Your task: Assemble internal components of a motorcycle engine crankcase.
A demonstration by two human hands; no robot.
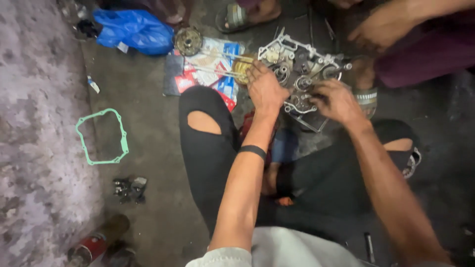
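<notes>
Engine crankcase half point(302, 79), bare grey metal with gears showing, sits on the floor at far centre, between the person's knees.

Left hand point(264, 89) lies palm-down on the case's left edge, fingers curled over it, gripping the casting. Right hand point(336, 101) is on the near-right part of the case, fingers bent down into the gear area; blurred, so I can't tell whether it pinches a part or just presses.

Packaging: flat printed carton point(210, 69) in red, white and blue lies just left of the case, partly under the left hand. A round toothed gear point(188, 41) rests on its far-left corner, and a brass-coloured round part point(241, 66) on its right edge.

Blue plastic bag point(133, 30) is far left, crumpled; contents not visible.

Green gasket point(101, 137), an outline loop, lies flat on the floor at left, well apart from the case.

Red and dark cylindrical can point(96, 242) lies on its side, near left. A small dark clump of parts point(129, 189) sits between the can and the gasket.

Another person's hand point(378, 27) hovers far right, above the case.
</notes>
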